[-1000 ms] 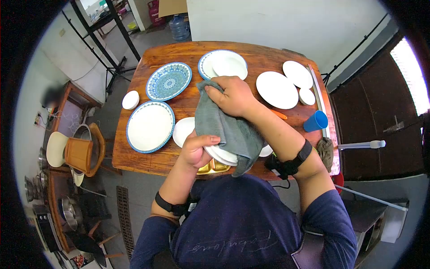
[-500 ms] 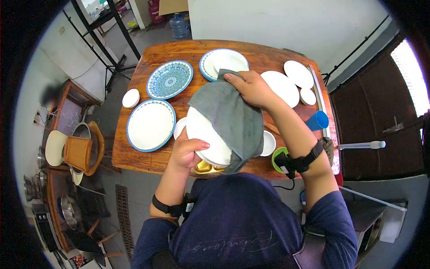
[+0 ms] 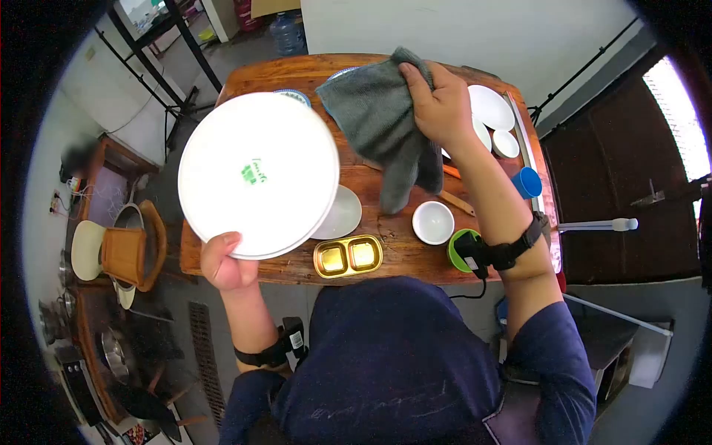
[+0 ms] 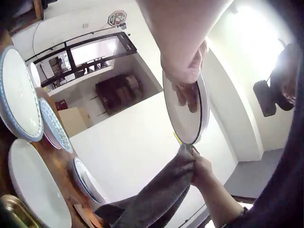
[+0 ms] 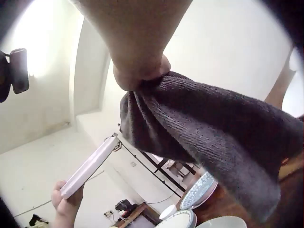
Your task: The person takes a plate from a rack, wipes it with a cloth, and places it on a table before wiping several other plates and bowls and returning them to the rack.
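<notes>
My left hand [image 3: 230, 262] grips a round white plate [image 3: 259, 174] by its near edge, thumb on the face toward the head camera. That face bears a small green printed mark. In the left wrist view the fingers lie spread on the other side of the plate [image 4: 183, 114]. My right hand [image 3: 443, 105] pinches a grey-green cloth [image 3: 374, 107] near its top corner, and the cloth hangs down over the table, apart from the plate. The right wrist view has the cloth [image 5: 204, 118] in folds below the hand, with the plate [image 5: 90, 164] edge-on beyond.
On the wooden table [image 3: 289, 271] stand a gold two-part tray [image 3: 348, 256], a white bowl [image 3: 433, 222], a white dish [image 3: 343, 213], a green cup [image 3: 461, 256] and a blue cup [image 3: 526, 182]. White plates [image 3: 491, 108] lie at the right; the raised plate hides blue-patterned plates.
The cloth has come off the plate. My left hand has moved the plate left and raised it, turning its marked face up; my right hand has drawn the cloth up and away.
</notes>
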A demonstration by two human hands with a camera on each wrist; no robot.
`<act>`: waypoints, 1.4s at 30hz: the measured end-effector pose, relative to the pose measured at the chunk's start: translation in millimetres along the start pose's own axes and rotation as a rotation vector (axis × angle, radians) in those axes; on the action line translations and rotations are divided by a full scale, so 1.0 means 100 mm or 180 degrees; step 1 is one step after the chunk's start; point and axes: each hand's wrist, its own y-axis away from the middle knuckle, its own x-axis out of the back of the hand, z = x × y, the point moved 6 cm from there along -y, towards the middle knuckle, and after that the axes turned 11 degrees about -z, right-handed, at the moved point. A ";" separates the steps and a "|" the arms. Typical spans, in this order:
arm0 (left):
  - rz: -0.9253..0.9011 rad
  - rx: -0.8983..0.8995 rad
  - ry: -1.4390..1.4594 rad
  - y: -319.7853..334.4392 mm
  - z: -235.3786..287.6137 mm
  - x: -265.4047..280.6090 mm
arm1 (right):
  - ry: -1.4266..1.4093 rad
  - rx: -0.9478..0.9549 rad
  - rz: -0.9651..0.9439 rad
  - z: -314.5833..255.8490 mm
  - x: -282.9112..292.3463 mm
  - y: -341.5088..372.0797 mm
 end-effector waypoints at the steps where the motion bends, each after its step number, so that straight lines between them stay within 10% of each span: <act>1: 0.0053 -0.0005 -0.0057 0.01 0.02 0.04 | 0.0032 -0.0147 -0.0046 0.05 -0.03 0.00; 7: 0.0057 0.0198 -0.0542 0.12 0.04 0.01 | 0.1595 -0.0001 -0.0471 0.54 -0.50 0.33; 12: -0.1153 0.0493 -0.2757 0.37 -0.05 -0.36 | -0.3183 -0.3310 -0.2188 0.32 -1.08 0.99; 15: -0.3317 0.0648 -0.3417 0.49 -0.25 -0.67 | -0.4576 -0.2742 -0.2006 -0.08 -1.09 1.16; 19: -0.4911 0.0747 -0.4031 0.81 -0.38 -0.73 | -0.3994 -0.3482 -0.0898 -0.18 -0.91 1.70; 29: -0.6288 -0.0347 -0.3728 1.58 -0.40 -0.58 | -0.3816 -0.3294 0.0363 -0.81 -0.80 3.25; 34: -0.6174 -0.0194 -0.4483 1.86 -0.63 -0.71 | -0.3753 -0.2964 0.1459 -1.22 -0.61 4.14; 42: -0.6095 0.0371 -0.2784 3.11 -1.41 -1.26 | -0.2604 -0.2219 0.3880 -1.99 -0.36 6.76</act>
